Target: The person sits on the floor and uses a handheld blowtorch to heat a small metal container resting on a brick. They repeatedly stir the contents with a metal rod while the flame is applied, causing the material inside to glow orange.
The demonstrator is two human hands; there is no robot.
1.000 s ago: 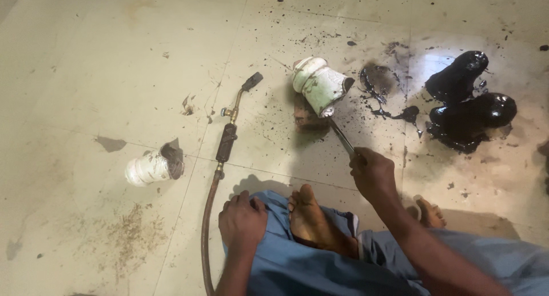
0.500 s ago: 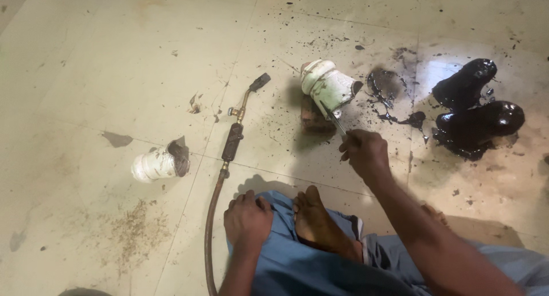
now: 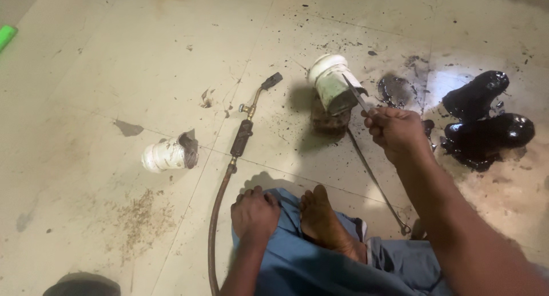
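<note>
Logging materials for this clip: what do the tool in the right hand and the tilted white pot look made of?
Thin tool: probably bare metal, grey with a glint along its narrow blade.
White pot: likely plastic, matte and grimy, with a moulded rim.

1. The hose point(image 3: 216, 227) of the gas torch point(image 3: 243, 133) runs off the bottom edge at six o'clock.
2. A green object point(image 3: 6, 36) at nine o'clock is cut by the left edge; its kind cannot be told.
3. A dark round shape point(image 3: 83, 286) at seven o'clock is cropped below.
4. The right hand point(image 3: 394, 133) hides the handle of the thin blade point(image 3: 355, 93) it grips.
5. The right forearm leaves the frame at five o'clock.
</note>
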